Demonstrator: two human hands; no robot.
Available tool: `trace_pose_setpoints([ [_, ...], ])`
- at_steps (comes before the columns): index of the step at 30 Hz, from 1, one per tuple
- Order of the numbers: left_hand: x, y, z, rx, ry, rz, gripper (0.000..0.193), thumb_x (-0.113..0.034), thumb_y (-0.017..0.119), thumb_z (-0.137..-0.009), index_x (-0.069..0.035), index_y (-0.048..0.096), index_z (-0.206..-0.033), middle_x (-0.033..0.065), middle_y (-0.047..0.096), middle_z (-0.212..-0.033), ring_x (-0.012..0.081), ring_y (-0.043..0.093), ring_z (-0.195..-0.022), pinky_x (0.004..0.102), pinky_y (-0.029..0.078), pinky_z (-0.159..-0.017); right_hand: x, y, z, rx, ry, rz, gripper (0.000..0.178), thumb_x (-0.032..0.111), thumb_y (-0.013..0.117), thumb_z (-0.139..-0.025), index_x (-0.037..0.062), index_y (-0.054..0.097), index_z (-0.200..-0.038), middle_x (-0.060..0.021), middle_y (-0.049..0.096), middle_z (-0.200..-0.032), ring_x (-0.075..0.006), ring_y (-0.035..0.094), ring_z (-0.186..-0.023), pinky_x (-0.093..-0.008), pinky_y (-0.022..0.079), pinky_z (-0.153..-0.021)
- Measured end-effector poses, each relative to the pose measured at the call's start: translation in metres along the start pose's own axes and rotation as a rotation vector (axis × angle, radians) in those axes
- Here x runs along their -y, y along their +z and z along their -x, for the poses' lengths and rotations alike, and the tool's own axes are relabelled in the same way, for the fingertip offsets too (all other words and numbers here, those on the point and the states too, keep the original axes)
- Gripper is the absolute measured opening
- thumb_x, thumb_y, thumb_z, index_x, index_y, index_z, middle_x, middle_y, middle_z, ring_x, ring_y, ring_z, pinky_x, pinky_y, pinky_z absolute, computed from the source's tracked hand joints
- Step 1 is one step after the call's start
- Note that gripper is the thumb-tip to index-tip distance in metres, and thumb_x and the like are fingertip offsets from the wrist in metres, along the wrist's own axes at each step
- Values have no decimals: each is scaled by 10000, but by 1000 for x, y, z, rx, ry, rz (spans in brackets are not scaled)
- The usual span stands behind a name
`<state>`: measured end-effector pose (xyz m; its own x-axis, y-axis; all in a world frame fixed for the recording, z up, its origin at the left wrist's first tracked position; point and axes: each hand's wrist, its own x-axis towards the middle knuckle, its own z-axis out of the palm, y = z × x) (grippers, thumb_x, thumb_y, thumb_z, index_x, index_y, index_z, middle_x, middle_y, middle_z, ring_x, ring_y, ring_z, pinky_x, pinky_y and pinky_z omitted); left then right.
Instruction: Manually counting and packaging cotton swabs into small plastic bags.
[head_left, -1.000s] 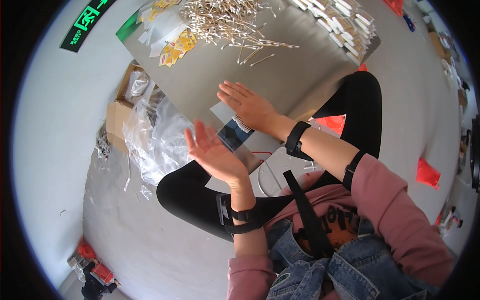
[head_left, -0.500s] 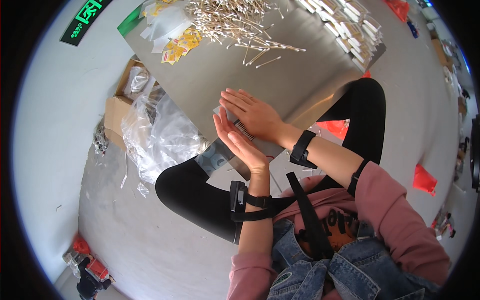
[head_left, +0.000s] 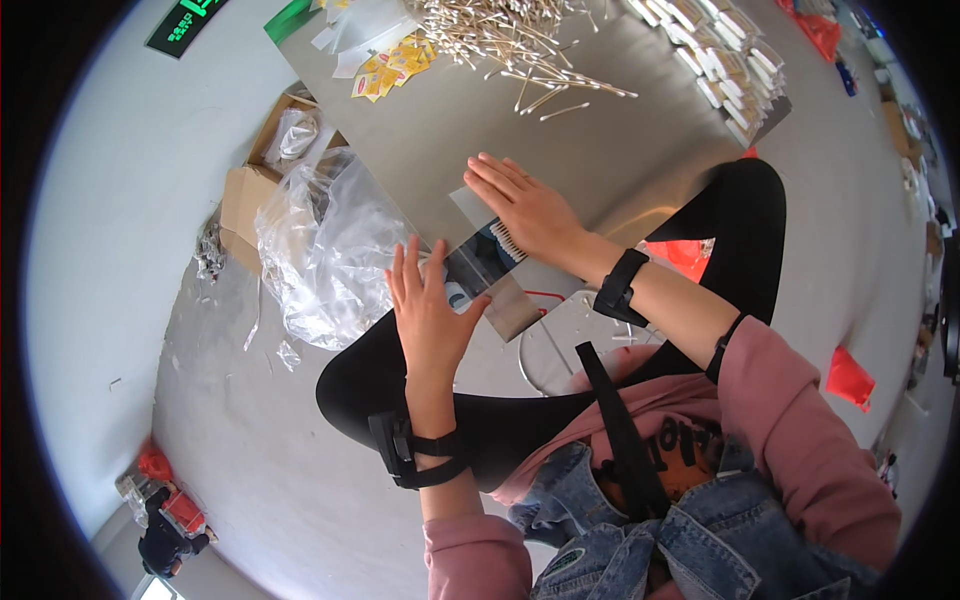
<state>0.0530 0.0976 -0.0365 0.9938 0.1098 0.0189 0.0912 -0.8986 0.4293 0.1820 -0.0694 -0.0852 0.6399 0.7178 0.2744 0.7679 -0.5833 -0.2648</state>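
Note:
My right hand (head_left: 537, 215) lies flat near the close corner of the metal table (head_left: 420, 140), fingers stretched out. Under it is a clear plastic piece (head_left: 468, 208), probably a bag. Beside the palm shows a short row of cotton swabs (head_left: 508, 241) with white tips, the rest covered by the hand. Apart from these, my left hand (head_left: 432, 318) is raised just off the table's left edge, its fingers spread and holding nothing. A loose heap of cotton swabs (head_left: 510, 35) spreads over the far part of the table.
Small white packs (head_left: 722, 70) are stacked at the far right of the table. Yellow printed packets (head_left: 392, 68) lie at the far left. Left of the table are a cardboard box (head_left: 248, 205) and a large clear plastic bag (head_left: 335, 250). My knees flank the table corner.
My left hand has drawn away from beside the right hand, moving left with its fingers spreading. The right hand stays flat by the swab row. The whole view has shifted slightly.

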Motion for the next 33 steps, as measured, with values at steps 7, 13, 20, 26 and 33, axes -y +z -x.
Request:
trace_pose_setpoints([
  [7, 4, 8, -4, -117, 7, 204, 657, -181, 901, -587, -83, 648, -1185, 133, 478, -1329, 354, 444, -1244, 464, 463, -1003, 22, 5, -6, -3, 37, -85, 544, 21, 477, -896, 33, 437, -1438, -96, 394, -1529, -251, 343, -1441, -422, 305, -1194],
  [13, 7, 15, -4, -142, 22, 276, 628, -149, 890, -582, -75, 660, -1162, 123, 518, -1297, 353, 485, -1209, 453, 489, -965, 28, 5, -8, 17, 25, -57, 526, 47, 494, -904, 37, 453, -1429, -91, 400, -1525, -250, 347, -1439, -424, 320, -1186],
  [20, 12, 20, -2, -154, 26, 353, 638, -141, 893, -579, -72, 659, -1168, 126, 522, -1305, 347, 490, -1198, 445, 484, -958, 33, 7, -11, 21, -9, -10, 477, 95, 472, -940, 8, 464, -1409, -129, 413, -1509, -256, 362, -1430, -402, 327, -1179],
  [26, 14, 19, -2, -151, 15, 382, 640, -136, 891, -579, -75, 661, -1173, 130, 516, -1325, 347, 492, -1187, 447, 471, -962, 36, 5, -8, 56, 20, -45, 500, 87, 477, -936, -21, 435, -1422, -146, 396, -1520, -275, 349, -1437, -415, 311, -1187],
  [33, 15, 19, -2, -165, 35, 346, 668, -147, 886, -569, -104, 653, -1193, 143, 474, -1387, 366, 481, -1218, 470, 451, -995, 37, 4, -6, 61, 23, -27, 512, 78, 491, -926, -26, 430, -1423, -153, 393, -1520, -281, 339, -1443, -423, 308, -1187],
])
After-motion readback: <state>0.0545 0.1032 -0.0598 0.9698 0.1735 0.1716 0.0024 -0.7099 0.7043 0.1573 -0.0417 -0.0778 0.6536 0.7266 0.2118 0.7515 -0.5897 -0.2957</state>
